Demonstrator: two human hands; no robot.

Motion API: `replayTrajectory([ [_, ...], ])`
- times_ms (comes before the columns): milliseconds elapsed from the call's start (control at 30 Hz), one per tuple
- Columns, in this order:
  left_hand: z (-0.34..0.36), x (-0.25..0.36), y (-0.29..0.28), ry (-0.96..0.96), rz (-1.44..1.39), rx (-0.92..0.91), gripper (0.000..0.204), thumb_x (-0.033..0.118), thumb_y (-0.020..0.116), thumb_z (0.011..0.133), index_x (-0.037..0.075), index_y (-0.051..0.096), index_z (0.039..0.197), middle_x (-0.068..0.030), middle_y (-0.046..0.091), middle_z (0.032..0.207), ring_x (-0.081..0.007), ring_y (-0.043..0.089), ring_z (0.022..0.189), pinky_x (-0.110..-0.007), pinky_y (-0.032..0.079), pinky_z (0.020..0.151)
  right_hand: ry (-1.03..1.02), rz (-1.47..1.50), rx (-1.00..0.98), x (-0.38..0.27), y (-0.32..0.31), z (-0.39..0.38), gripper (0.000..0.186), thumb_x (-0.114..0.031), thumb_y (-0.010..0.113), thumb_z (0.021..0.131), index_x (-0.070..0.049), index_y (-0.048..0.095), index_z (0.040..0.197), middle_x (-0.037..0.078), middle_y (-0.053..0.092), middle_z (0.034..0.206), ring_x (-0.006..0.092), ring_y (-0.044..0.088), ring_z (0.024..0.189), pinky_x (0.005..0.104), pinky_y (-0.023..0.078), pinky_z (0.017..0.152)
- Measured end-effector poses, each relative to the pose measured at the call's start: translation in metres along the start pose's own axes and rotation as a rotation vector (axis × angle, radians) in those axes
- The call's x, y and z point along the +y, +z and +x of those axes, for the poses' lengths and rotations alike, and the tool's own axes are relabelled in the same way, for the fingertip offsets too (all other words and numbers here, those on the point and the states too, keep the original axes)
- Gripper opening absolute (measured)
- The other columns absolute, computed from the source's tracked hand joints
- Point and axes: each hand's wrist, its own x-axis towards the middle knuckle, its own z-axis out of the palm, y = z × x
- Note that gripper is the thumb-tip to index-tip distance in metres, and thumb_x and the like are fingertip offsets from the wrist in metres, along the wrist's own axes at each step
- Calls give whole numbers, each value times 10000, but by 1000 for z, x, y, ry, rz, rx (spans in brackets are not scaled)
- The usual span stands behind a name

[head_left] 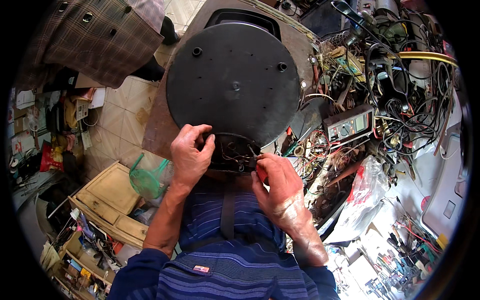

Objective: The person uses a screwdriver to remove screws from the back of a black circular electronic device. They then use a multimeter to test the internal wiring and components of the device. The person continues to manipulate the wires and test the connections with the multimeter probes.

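A large round black plate (pixel 232 75) with short pegs and small holes lies on the appliance. Below its near edge is an open compartment (pixel 230 155) with thin wires inside. My left hand (pixel 192 155) is at the compartment's upper left corner, fingers curled against the plate's edge; what they hold, if anything, is unclear. My right hand (pixel 280 190) grips a red-handled screwdriver (pixel 262 174), its metal shaft pointing up at the compartment's right side.
A brown bench (pixel 157 137) carries the appliance. To the right are tangled cables, tools and a multimeter (pixel 347 125). A person in plaid clothing (pixel 100 40) is at upper left, beside tiled floor. Lower left stand wooden drawers (pixel 105 197) and a green mesh object (pixel 145 180).
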Motion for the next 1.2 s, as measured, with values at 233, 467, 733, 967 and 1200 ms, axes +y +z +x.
replayTrajectory([
  [233,6,-10,-5,-6,2,-28,180,9,776,844,18,758,1023,-30,557,756,-105,507,617,-279,424,547,223,-11,10,-5,-5,1,340,25,775,813,4,620,1115,210,677,1074,365,694,947,417,588,805],
  [467,13,-12,-11,19,15,-126,168,57,780,845,29,763,1010,-65,638,805,-162,605,616,-317,498,572,22,-133,-75,-11,2,-8,366,44,739,811,47,630,1160,237,675,1101,407,698,977,437,605,832],
  [733,18,-13,-14,57,21,-170,141,76,772,853,46,766,991,-70,632,779,-185,614,609,-333,503,575,138,-263,-43,-24,8,-2,215,-68,752,878,-5,634,1047,169,656,952,333,688,838,425,590,715],
  [967,22,-19,-18,84,0,-221,142,83,769,857,48,765,994,-70,625,759,-188,609,601,-338,502,576,127,-393,2,-36,11,11,198,-157,753,898,-36,607,954,125,569,853,307,634,773,415,545,675],
  [1200,23,-22,-18,104,-51,-233,127,28,746,879,6,750,1005,-50,607,763,-110,547,589,-287,442,544,300,-460,-101,-35,11,5,169,-126,750,885,-40,607,912,129,580,825,310,660,770,422,529,632],
])
